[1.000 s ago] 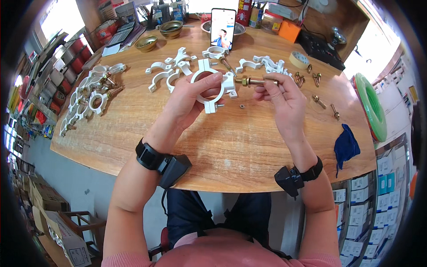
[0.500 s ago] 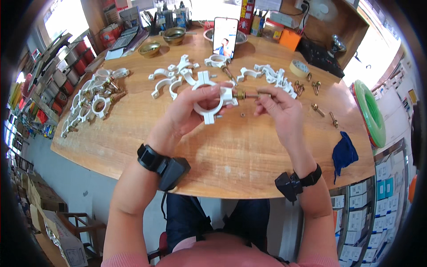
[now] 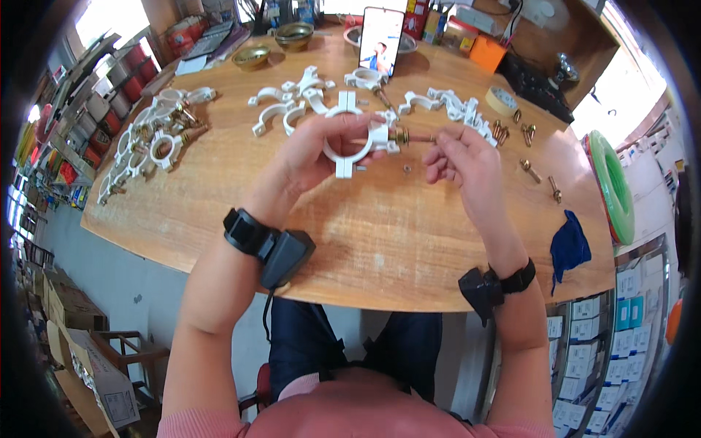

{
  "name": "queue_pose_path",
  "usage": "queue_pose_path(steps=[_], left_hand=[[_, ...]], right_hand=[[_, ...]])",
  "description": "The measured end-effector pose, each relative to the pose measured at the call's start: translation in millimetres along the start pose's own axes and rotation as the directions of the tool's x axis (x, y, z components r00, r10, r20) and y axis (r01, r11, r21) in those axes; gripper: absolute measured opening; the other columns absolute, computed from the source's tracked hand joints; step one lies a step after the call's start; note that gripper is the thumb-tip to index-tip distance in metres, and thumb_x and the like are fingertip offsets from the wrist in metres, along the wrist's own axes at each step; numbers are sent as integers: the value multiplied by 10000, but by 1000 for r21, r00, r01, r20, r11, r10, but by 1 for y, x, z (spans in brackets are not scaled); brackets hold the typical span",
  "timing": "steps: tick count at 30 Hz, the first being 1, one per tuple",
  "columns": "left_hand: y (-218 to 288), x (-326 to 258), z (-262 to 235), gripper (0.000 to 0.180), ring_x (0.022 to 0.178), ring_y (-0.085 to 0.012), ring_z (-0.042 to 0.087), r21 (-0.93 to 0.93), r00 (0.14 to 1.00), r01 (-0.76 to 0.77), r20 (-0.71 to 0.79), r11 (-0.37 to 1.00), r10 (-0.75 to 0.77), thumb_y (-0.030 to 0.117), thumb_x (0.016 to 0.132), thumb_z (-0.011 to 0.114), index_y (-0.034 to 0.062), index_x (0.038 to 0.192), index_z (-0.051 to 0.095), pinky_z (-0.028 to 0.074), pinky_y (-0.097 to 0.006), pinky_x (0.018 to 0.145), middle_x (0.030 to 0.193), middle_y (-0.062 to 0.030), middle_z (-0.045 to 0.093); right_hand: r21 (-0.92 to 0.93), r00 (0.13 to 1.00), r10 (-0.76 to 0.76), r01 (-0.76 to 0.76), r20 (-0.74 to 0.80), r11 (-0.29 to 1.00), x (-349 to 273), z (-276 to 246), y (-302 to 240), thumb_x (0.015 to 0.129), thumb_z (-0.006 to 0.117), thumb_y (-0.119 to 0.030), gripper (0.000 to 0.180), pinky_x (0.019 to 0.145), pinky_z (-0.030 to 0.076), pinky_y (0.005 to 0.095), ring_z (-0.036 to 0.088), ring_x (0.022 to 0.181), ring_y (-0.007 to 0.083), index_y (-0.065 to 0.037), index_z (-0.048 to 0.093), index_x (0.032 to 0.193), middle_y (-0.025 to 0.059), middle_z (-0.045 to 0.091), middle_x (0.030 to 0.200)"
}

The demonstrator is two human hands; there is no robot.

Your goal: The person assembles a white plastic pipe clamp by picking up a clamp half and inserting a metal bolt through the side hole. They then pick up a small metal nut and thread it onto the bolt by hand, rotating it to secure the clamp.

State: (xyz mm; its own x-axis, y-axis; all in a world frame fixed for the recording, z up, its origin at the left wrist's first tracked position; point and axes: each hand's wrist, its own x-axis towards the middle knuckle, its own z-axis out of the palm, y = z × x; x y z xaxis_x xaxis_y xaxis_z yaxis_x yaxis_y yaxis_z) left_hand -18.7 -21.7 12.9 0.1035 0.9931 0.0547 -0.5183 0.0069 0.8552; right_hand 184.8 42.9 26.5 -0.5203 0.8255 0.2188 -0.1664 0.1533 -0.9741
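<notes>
A white plastic pipe clamp [image 3: 344, 168] is held above the desk in my left hand [image 3: 315, 150], the thumb over the ring and the fingers behind it. From the clamp's right side a brass-coloured bolt [image 3: 419, 139] sticks out sideways, with a nut and washer beside the clamp. My right hand [image 3: 469, 157] pinches the bolt's free end between thumb and fingertips. On the desk below the bolt lies a small nut [image 3: 407, 168]. Loose white clamp halves [image 3: 274, 117] rest beyond my left hand. How far the bolt sits inside the clamp is hidden.
Clamps with bolts [image 3: 166, 150] lie piled at the left. More white clamp parts [image 3: 456, 108], loose bolts [image 3: 530, 171], a tape roll [image 3: 501, 102] and a dark blue cloth [image 3: 569, 244] lie rightward. A phone [image 3: 380, 47] stands upright at the back near brass bowls [image 3: 294, 36].
The view has shifted, so the desk items sit higher in the picture. Both hands keep the same hold on the clamp and bolt; my right fingers have turned slightly at the bolt's end.
</notes>
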Motion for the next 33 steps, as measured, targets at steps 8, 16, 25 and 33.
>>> queue_pose_path(steps=[8,16,25,33], left_hand=[[-3,1,1,380,742,-167,567,78,998,1,-65,997,4,247,844,451,-53,1074,485,456,-236,605,867,-103,588],[0,2,1,380,742,-172,564,81,999,19,-38,997,-16,246,844,453,-54,1076,483,447,-240,609,849,-104,588],[3,0,0,366,739,-177,577,82,997,26,-79,996,-20,242,837,464,-49,1056,499,451,-248,622,847,-101,596],[3,0,2,353,737,-182,580,56,996,33,-80,998,-29,236,826,485,-39,1047,507,455,-259,618,847,-90,591]], right_hand=[[-20,997,35,-34,67,999,4,-3,7,840,514,-236,275,446,411,212,510,474,107,34,537,792,105,572,678],[-144,973,223,-214,50,966,4,-7,-1,841,512,-209,264,454,424,214,535,532,118,45,498,912,112,569,703],[-96,964,251,-243,88,965,4,-8,-1,849,499,-214,237,465,413,191,527,532,102,19,500,895,86,558,699],[59,995,89,-91,33,994,5,-4,8,836,528,-261,288,413,409,212,513,455,112,25,503,855,99,563,641]])
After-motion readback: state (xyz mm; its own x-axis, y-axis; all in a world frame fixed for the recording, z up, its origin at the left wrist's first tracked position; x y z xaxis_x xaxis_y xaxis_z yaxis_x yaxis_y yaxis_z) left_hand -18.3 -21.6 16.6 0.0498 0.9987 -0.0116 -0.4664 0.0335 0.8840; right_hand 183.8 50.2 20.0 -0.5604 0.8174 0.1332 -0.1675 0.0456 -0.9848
